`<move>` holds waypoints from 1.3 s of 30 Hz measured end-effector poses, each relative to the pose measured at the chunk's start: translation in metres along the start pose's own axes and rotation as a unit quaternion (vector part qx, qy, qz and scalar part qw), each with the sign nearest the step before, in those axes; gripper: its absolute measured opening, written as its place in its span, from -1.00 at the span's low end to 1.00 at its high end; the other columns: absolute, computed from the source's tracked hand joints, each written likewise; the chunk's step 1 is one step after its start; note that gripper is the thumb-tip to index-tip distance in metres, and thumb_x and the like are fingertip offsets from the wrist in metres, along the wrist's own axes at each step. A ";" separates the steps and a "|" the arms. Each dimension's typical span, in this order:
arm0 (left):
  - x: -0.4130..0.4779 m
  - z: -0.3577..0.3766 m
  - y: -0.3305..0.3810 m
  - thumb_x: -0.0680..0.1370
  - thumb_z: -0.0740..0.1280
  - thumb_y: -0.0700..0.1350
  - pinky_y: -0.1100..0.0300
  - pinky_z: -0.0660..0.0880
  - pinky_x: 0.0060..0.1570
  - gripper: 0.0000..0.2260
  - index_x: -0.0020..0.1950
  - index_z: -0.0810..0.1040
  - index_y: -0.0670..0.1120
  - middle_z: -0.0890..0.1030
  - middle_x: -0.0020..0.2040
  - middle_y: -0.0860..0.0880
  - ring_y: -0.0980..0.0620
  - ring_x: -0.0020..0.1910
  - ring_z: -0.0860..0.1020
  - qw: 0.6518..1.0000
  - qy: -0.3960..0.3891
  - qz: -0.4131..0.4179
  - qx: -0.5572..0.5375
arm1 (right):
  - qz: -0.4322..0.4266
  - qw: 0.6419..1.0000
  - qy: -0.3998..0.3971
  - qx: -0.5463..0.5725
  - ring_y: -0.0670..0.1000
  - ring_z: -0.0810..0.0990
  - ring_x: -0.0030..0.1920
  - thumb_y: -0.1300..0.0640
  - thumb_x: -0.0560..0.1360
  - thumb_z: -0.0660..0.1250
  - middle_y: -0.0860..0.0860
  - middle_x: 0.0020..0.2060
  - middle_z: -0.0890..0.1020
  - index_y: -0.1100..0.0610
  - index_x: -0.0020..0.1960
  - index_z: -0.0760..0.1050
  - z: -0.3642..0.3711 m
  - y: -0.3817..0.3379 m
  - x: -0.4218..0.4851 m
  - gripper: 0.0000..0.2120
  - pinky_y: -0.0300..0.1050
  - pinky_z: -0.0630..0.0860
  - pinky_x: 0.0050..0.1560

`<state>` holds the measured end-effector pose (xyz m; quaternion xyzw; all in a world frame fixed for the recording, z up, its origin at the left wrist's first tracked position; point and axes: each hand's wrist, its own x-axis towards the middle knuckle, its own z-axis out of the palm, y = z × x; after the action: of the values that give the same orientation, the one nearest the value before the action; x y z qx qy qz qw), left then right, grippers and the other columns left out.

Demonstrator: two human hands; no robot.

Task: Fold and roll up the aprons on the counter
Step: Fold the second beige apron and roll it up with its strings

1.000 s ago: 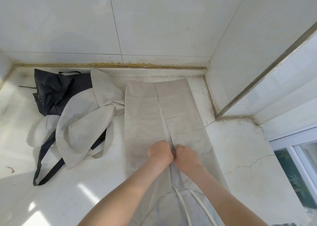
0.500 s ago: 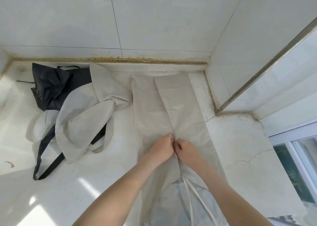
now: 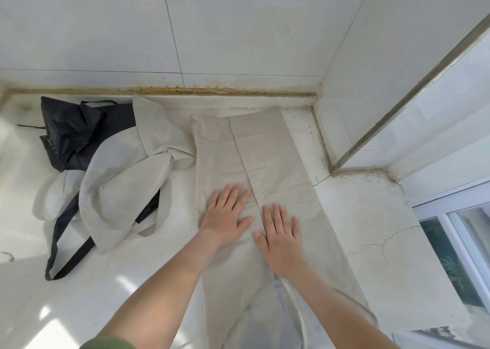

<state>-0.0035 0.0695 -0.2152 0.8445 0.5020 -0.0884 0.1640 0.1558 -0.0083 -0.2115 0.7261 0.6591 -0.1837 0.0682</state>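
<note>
Both hands are flat, fingers straight, palms down, gripping nothing. We see the left hand [image 3: 228, 213] on the left flap and the right hand [image 3: 281, 236] on the right flap of the folded beige apron [image 3: 267, 149], thumbs close to the centre line where the flaps meet. The apron lies as a long strip mid-frame on the counter [image 3: 371, 229], far end near the back wall.

Risks, as we judge them:
- **Flaps:** they are loose, so uneven pressing could skew the edges or let them open, giving a crooked roll.
- **Pile:** the upper left edge touches the crumpled beige apron [image 3: 119, 189], with the black apron [image 3: 71, 131] at upper left, so rolling could snag that pile.
</note>
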 end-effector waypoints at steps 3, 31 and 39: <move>-0.009 -0.001 0.010 0.41 -0.30 0.40 -0.01 -0.18 0.50 -0.22 0.57 -0.21 0.07 -0.18 0.58 -0.01 -0.04 0.55 -0.19 0.999 0.001 -0.049 -0.015 | -0.058 0.997 -0.006 -0.041 0.05 0.20 0.44 -0.17 0.63 -0.19 0.09 0.42 0.39 0.09 0.51 0.16 -0.005 0.019 0.007 -0.43 0.12 0.08 0.36; -0.023 -0.055 0.001 0.61 0.14 -0.06 0.04 0.40 0.13 -0.69 0.31 0.34 -0.15 0.47 0.24 -0.14 -0.13 0.24 0.45 0.981 0.051 -0.187 -0.025 | -0.160 0.986 -0.050 -0.011 -0.09 -0.31 0.51 -0.50 0.37 -0.35 -0.13 0.51 -0.27 -0.04 0.51 -0.37 -0.013 -0.021 0.017 -0.14 -0.03 -0.33 0.44; -0.022 -0.055 -0.036 0.43 0.39 -0.03 0.16 0.45 -0.25 -0.38 0.35 0.19 -0.22 0.45 0.10 -0.14 -0.12 -0.03 0.54 0.776 -0.007 -0.444 -0.448 | -0.122 0.991 -0.024 -0.042 -0.21 -0.40 0.41 -0.47 0.11 -0.72 -0.23 0.41 -0.36 -0.11 0.42 -0.47 -0.009 0.025 0.017 -0.06 -0.04 -0.39 0.42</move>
<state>-0.0463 0.0876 -0.1639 0.3586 0.8032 0.0778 0.4693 0.1829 0.0071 -0.2129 0.6325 0.7477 -0.1802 0.0913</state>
